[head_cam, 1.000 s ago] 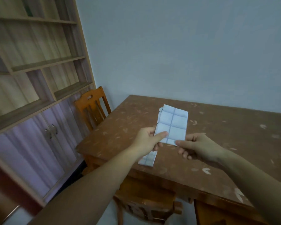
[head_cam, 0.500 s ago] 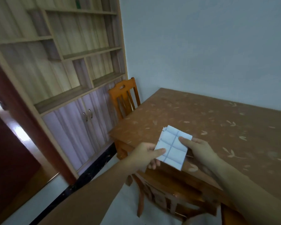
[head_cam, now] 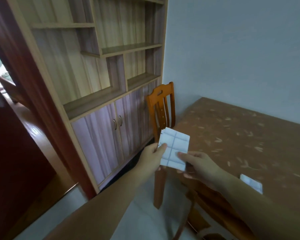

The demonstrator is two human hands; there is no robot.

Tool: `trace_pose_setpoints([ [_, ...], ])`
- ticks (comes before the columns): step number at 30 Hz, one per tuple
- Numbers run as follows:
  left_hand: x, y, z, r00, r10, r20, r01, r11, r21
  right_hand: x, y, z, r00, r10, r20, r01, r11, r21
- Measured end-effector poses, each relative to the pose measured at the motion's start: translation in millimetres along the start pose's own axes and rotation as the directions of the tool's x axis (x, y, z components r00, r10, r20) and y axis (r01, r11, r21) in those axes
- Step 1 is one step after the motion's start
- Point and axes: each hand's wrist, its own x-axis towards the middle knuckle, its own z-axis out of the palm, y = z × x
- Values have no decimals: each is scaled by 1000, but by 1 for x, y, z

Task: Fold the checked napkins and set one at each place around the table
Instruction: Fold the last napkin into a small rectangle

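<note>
Head view, my left hand (head_cam: 151,158) and right hand (head_cam: 200,166) fingers pinching checked napkins (head_cam: 175,148), chair (head_cam: 163,104) at 12 o'clock, folded napkin (head_cam: 251,183) on bench (head_cam: 241,135) at 4 o'clock

wooden shelf cabinet (head_cam: 97,80) (two handled doors below) beside an orange chair (head_cam: 164,97); red door (head_cam: 12,156) left.

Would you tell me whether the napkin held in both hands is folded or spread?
Folded: the napkin is a compact rectangle, layered edges showing at its upper left corner.
</note>
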Motion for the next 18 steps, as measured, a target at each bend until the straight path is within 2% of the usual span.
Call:
trace_pose_setpoints([
  [4, 45, -11, -28, 1000, -3, -7, 3, 1000, 27, 40, -7, 21, 998, 53, 43, -52, 998, -27],
  [8, 96, -23, -44, 997, -81, -2, 81, 995, 64, 93, -12, 22, 997, 66, 42, -67, 998, 18],
  [13, 177, -36, -68, 995, -92, -29, 96, 969, 227, 177, -20, 21, 995, 68, 72, -69, 997, 16],
  [18, 249, -41, -90, 995, -101, -27, 104, 948, 299, 249, -33, 25, 986, 145, 78, -152, 983, 100],
])
